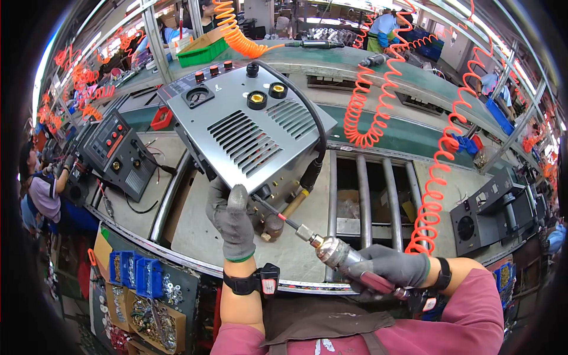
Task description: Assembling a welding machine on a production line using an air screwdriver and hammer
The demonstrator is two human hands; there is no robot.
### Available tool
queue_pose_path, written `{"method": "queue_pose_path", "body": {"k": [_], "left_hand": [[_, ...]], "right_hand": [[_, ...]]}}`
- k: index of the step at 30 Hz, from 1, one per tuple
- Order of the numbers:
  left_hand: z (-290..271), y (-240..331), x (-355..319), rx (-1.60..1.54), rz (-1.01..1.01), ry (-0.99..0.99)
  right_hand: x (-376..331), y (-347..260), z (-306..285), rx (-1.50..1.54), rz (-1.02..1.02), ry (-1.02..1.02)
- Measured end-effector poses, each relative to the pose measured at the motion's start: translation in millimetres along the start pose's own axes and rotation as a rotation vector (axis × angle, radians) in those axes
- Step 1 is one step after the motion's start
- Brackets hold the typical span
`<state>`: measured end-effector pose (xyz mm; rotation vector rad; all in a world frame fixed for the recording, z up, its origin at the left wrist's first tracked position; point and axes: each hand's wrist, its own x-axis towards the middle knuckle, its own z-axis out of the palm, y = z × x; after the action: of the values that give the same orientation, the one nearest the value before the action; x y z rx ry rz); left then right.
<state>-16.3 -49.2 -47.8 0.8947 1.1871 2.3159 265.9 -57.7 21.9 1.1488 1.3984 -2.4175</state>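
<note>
A grey metal welding machine (269, 130) with slotted vents, round sockets, red-topped knobs and a thick black cable stands tilted in front of me. My left hand (232, 222), in a grey glove, grips its near lower edge, the thumb up on the metal and the other fingers partly hidden. My right hand (384, 269), also gloved, is wrapped round a power screwdriver (337, 251). The screwdriver's long bit points up and left, its tip close to the machine's near edge; whether it touches a screw cannot be made out. Under that edge lies a wooden-handled mallet (272, 228).
Metal rollers (364, 201) lie right of the machine. Another machine (115, 157) stands left near a co-worker (47, 189); a dark unit (491, 210) stands right. Orange coiled hoses (435, 201) hang down. Blue bins (148, 275) and boxes of screws (154, 322) sit lower left.
</note>
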Motion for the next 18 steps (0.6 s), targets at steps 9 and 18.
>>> {"method": "queue_pose_path", "body": {"k": [9, 18], "left_hand": [[9.5, -1.2, -13.5, -0.029, 0.009, 0.053], [29.8, 10.9, -19.6, 0.014, 0.062, 0.204]], "right_hand": [[-11.8, 8.2, 29.6, 0.210, 0.039, -0.111], [-9.5, 21.0, 49.0, 0.240, 0.081, -0.018]]}}
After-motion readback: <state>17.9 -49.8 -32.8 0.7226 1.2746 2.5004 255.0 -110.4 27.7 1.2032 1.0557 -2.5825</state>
